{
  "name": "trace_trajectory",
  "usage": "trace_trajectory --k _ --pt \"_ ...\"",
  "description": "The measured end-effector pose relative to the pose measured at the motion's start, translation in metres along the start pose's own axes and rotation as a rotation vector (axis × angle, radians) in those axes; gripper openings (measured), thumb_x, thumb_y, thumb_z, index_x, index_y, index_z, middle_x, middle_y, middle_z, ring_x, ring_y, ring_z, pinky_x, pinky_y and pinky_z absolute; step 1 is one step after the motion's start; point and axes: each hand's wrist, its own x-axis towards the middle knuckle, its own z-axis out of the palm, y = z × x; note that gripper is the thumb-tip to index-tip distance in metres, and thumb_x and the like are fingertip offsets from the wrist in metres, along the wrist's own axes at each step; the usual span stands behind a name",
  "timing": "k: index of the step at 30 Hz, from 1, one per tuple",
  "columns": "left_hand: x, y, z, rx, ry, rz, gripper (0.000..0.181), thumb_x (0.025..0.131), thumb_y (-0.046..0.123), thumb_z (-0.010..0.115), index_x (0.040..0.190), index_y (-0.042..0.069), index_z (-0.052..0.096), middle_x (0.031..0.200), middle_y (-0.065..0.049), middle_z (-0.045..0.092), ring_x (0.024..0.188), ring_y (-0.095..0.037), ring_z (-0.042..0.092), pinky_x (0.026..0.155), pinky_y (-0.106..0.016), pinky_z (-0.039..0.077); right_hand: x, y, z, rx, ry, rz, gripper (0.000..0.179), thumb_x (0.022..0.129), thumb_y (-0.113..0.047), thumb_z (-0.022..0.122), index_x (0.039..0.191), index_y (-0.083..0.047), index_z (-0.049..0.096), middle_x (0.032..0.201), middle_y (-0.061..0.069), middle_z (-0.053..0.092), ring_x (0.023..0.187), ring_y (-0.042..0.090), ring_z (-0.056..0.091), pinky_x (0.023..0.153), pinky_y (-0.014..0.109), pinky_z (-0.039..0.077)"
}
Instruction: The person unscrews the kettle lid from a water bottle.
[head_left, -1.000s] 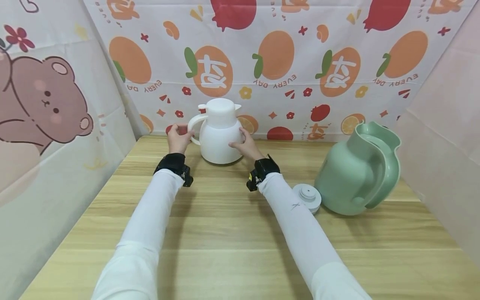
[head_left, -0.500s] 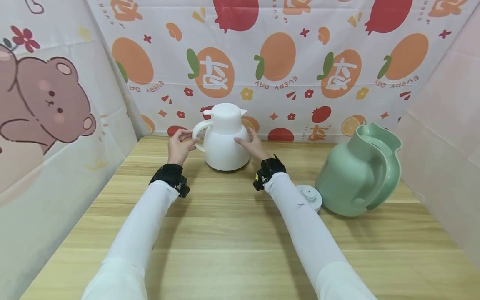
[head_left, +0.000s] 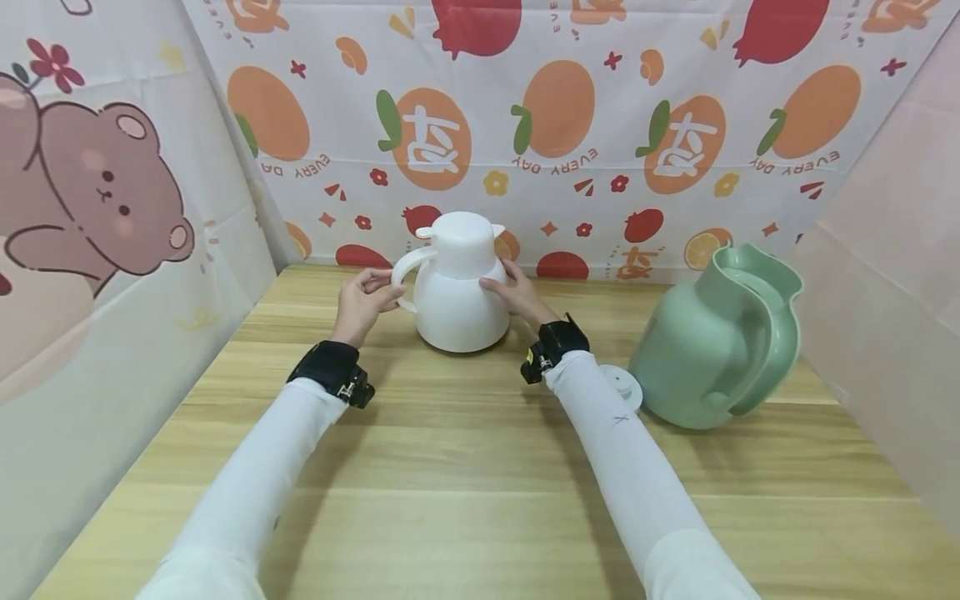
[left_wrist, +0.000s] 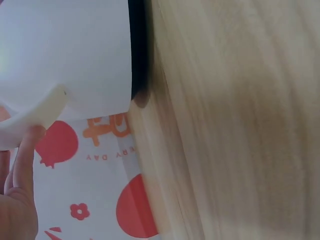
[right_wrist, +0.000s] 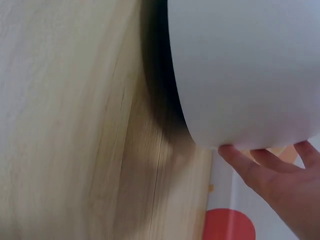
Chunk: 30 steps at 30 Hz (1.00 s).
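White rounded vacuum-style jug (head_left: 461, 312), smooth and plastic-looking, upright at the far part of the pale wood-grain surface (head_left: 442, 475), near its back edge and a little left of centre. Its curved white handle (head_left: 407, 265) faces left, its short pointed spout (head_left: 498, 230) right; a domed white cap (head_left: 459, 242) tops it, and a dark base ring (left_wrist: 139, 50) runs round its foot, as the left wrist view shows. The left hand (head_left: 363, 305) pinches the outer curve of the handle between thumb and fingers. The right hand (head_left: 522, 296) grips the body from the right, thumb across the front; in the right wrist view three fingertips (right_wrist: 228, 151) press the wall. Each wrist bears a black band with a small camera, the left band (head_left: 327, 367) and the right band (head_left: 564, 340), above white sleeves (head_left: 262, 467). Well to the right stands a sage-green jug (head_left: 690, 354) with a broad looped handle. Just beside it lies a pale round stepped disc (head_left: 626, 385), partly hidden by the right sleeve. Behind hangs a white fruit-print cloth (head_left: 487, 179); at left, a pale cloth (head_left: 150, 358) printed with a brown bear.
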Motion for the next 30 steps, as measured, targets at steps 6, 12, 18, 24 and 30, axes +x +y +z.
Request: trace_trajectory --k 6,12,18,24,30 --pt "-0.016 0.007 0.003 0.107 -0.006 -0.009 0.038 0.08 0.008 0.072 0.111 -0.006 0.057 0.106 -0.015 0.062 0.085 -0.009 0.062 0.07 -0.025 0.051 -0.002 -0.004 -0.002 0.054 -0.037 0.016 0.062 0.096 -0.049 0.033 0.147 -0.019 0.016 0.15 0.006 0.014 0.131 0.034 0.021 0.095 0.059 0.028" --pt "-0.039 0.011 0.015 0.368 -0.037 0.054 0.043 0.078 0.031 0.074 0.106 0.0 0.063 0.102 -0.015 0.065 0.094 -0.018 0.061 0.079 -0.031 0.047 -0.003 -0.008 0.007 0.05 0.075 -0.011 0.054 0.1 -0.042 0.024 0.144 -0.012 0.024 0.146 0.008 0.025 0.131 0.025 0.024 0.101 0.05 0.024" --pt "-0.054 0.01 0.031 0.103 -0.208 0.022 0.038 0.097 0.034 0.046 0.104 -0.002 0.053 0.091 -0.007 0.06 0.098 -0.016 0.052 0.094 -0.037 0.034 -0.003 -0.008 0.017 0.061 0.191 -0.01 0.048 0.1 -0.039 0.025 0.141 -0.016 0.036 0.139 0.006 0.038 0.127 0.021 0.032 0.103 0.044 0.023" --pt "-0.067 0.007 0.046 0.011 -0.341 0.019 0.037 0.101 0.031 0.033 0.098 -0.002 0.048 0.081 -0.003 0.053 0.087 -0.016 0.048 0.089 -0.035 0.031 -0.003 -0.004 0.015 0.117 0.163 -0.016 0.046 0.099 -0.041 0.027 0.133 -0.017 0.047 0.124 0.006 0.049 0.114 0.02 0.043 0.098 0.043 0.03" --pt "-0.083 0.005 0.069 -0.03 -0.403 0.06 0.042 0.102 0.029 0.029 0.1 -0.01 0.047 0.077 -0.006 0.051 0.077 -0.017 0.05 0.082 -0.032 0.035 -0.001 -0.001 0.005 0.072 0.107 -0.044 0.051 0.098 -0.047 0.028 0.129 -0.012 0.05 0.123 0.007 0.05 0.113 0.02 0.044 0.097 0.041 0.031"
